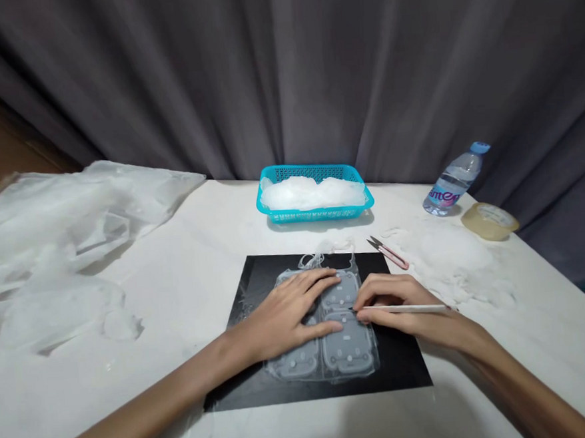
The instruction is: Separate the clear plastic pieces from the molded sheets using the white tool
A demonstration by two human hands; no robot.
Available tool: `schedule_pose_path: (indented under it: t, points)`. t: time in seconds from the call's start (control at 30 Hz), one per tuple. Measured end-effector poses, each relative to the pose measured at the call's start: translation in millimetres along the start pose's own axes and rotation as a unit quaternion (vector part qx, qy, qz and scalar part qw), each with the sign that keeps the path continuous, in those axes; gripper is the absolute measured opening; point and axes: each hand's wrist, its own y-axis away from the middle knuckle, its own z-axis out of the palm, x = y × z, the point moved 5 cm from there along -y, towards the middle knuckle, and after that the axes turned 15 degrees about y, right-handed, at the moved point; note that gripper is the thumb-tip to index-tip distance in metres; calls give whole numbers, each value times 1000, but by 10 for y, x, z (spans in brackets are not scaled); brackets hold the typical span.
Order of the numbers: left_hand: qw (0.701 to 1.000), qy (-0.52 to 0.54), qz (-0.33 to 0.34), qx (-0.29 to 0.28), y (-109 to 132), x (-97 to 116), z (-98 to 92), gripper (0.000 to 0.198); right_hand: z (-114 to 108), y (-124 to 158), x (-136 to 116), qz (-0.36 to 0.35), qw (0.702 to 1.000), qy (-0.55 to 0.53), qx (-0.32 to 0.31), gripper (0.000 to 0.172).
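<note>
A grey moulded sheet [348,342] with rounded rectangular panels and a clear, film-like rim lies on a black mat [403,371]. My left hand [293,306] rests flat across the sheet's upper left part, fingers stretched out and thumb apart, covering some panels. In my right hand [403,304] is a slim white pen-like tool [414,308], pinched between thumb and fingers. Its dark tip is at the sheet near the gap between the two right-hand panels; whether it is a blade or a point I cannot tell. Loose clear strands [310,261] curl at the sheet's top edge.
Behind the mat stands a blue basket [317,214] holding white fluffy material [315,192]. Thread snips [389,252], a white fluffy pile [445,255], a tape roll [490,221] and a water bottle [453,184] are at the right. Crumpled clear plastic [63,228] covers the left.
</note>
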Motion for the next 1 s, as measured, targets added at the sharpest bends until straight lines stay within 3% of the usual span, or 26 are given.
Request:
schedule_pose_path:
  t: [0.17, 0.3, 0.47, 0.77, 1.0]
  points:
    - [1000, 5, 11, 16, -1, -42, -29, 70, 50, 31, 11, -43, 999, 24, 13, 12]
    - [998, -5, 42, 42, 9, 4, -9, 59, 100, 25, 20, -61, 997, 48, 18, 12]
    - [998, -9, 62, 27, -8, 43, 36, 46, 94, 20, 38, -54, 998, 44, 10, 12]
    - [997, 52, 44, 32, -69, -51, 46, 45, 97, 18, -3, -64, 995, 73, 20, 12]
    - [998, 39, 47, 16, -66, -42, 75, 46, 123, 40, 29, -85, 992, 91, 27, 11]
